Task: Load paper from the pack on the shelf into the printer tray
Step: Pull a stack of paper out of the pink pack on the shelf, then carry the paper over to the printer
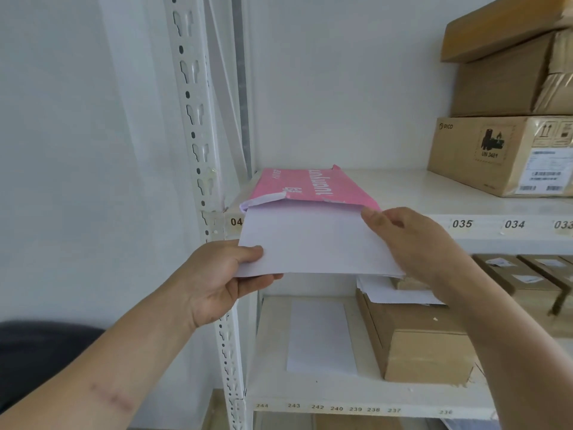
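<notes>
Your left hand (217, 280) pinches the near left corner of a stack of white paper (310, 243), and your right hand (415, 240) grips its right edge. The stack juts half out of the torn pink pack (313, 186), which lies on the shelf (403, 193) well left of the cardboard box (483, 156).

White wall (341, 88), white slotted shelving (198, 144)
</notes>
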